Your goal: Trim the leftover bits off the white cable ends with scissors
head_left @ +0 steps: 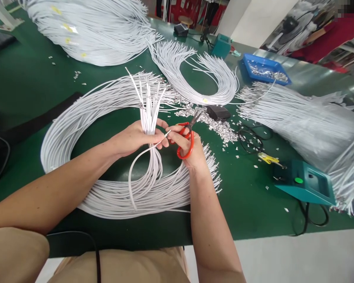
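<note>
My left hand [138, 137] is closed around a bunch of white cables [149, 118], whose ends fan upward above the fist. One cable [135, 157] curves out of the bunch, its tip reaching between the thumb of my left hand and the fingertips of my right hand [191, 147]. Red-handled scissors [188, 137] hang on the fingers of my right hand, blades pointing up and away. Beneath both hands lies a large coil of white cables [129, 198] on the green table [242, 212]. What my right fingertips press at the cable tip is partly hidden.
Small silvery scraps [221, 127] are heaped beyond my right hand beside a black block [218, 113]. To the right stand a teal device [305, 182], yellow pliers [268, 158] and bagged cables [309, 122]. Farther back are a blue tray [265, 65], more cable bundles [91, 31] and a person [333, 37].
</note>
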Motion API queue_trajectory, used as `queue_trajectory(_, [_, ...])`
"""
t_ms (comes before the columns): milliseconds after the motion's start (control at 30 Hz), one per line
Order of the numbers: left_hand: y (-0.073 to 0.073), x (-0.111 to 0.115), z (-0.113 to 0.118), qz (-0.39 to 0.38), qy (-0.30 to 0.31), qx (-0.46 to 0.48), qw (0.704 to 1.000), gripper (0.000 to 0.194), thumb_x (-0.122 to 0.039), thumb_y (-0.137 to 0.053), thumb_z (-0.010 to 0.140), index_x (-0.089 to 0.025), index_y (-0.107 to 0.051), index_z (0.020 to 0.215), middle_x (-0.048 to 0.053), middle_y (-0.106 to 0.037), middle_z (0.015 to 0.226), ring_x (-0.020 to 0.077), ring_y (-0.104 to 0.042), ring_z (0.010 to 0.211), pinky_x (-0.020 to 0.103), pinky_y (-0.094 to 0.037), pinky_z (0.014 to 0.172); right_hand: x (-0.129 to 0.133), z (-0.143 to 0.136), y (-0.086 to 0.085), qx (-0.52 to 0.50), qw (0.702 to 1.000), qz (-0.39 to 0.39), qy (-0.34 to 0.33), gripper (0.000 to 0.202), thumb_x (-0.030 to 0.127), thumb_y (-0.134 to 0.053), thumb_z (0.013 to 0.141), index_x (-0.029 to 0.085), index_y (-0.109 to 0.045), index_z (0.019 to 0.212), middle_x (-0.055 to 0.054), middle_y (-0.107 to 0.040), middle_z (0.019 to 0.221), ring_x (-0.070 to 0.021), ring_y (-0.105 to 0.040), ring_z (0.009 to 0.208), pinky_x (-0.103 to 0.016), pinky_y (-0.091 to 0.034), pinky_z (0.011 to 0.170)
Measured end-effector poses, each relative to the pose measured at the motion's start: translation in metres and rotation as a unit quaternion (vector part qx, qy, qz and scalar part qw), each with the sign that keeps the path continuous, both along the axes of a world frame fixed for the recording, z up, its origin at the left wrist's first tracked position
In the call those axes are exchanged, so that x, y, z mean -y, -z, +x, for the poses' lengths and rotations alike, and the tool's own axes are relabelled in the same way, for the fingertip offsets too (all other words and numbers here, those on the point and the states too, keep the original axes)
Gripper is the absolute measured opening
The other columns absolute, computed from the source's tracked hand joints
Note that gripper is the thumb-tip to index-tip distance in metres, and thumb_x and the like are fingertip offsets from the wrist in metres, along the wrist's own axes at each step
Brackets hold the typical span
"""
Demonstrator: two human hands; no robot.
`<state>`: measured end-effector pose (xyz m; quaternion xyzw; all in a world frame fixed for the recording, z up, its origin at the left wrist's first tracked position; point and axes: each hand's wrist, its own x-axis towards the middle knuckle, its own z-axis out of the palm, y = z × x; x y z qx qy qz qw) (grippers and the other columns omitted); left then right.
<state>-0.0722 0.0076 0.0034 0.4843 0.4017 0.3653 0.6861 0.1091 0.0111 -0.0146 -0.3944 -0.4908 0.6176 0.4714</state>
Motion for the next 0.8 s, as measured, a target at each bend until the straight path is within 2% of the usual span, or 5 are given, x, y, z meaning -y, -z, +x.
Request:
queue_trajectory(200, [-0.0005,-0.0003,0.0005,-0.018,0.004,0.014,1.0,0.028,-0.017,-0.071,0.076,-0.016,-0.056,0.1,0.0,-0.066,0.063,0.0144,-0.058,0.063,0.031,-0.044,0.065,-0.0008,-0.0012,0.0021,0.002,1.0,0.009,-0.011,0.012,0.034,-0.077,0.071,0.025,-0.074,0.077,0.001,-0.065,0.079,-0.0129,-0.058,0.073,-0.032,-0.049,0.076])
queue_trajectory(400, [-0.0008,0.0,0.0011,-0.017,0.001,0.013,1.0,0.024,-0.016,-0.071,0.074,-0.016,-0.059,0.095,0.0,-0.063,0.062,0.0147,-0.057,0.063,0.03,-0.043,0.065,0.0005,-0.0051,0.0053,0.02,0.999,0.042,0.013,0.014,0.037,-0.075,0.073,0.025,-0.072,0.078,0.001,-0.065,0.082,-0.0146,-0.059,0.078,-0.034,-0.049,0.082])
queue_trajectory(667, [-0.0019,0.0002,0.0019,-0.028,-0.006,0.017,0.999,0.025,-0.013,-0.07,0.074,-0.015,-0.057,0.096,-0.001,-0.062,0.06,0.0144,-0.058,0.064,0.029,-0.044,0.064,0.0003,-0.0027,0.0041,0.035,0.998,0.049,0.012,0.014,0.039,-0.074,0.074,0.025,-0.074,0.079,0.001,-0.066,0.084,-0.0136,-0.057,0.075,-0.034,-0.048,0.081])
queue_trajectory(800, [-0.0007,0.0003,0.0025,-0.023,-0.013,0.004,1.0,0.025,-0.015,-0.071,0.075,-0.015,-0.058,0.096,-0.001,-0.063,0.062,0.0141,-0.059,0.065,0.029,-0.046,0.066,0.0013,-0.0062,0.0036,0.031,0.998,0.04,0.025,0.014,0.036,-0.074,0.073,0.023,-0.07,0.074,0.002,-0.062,0.076,-0.0119,-0.054,0.07,-0.03,-0.046,0.075])
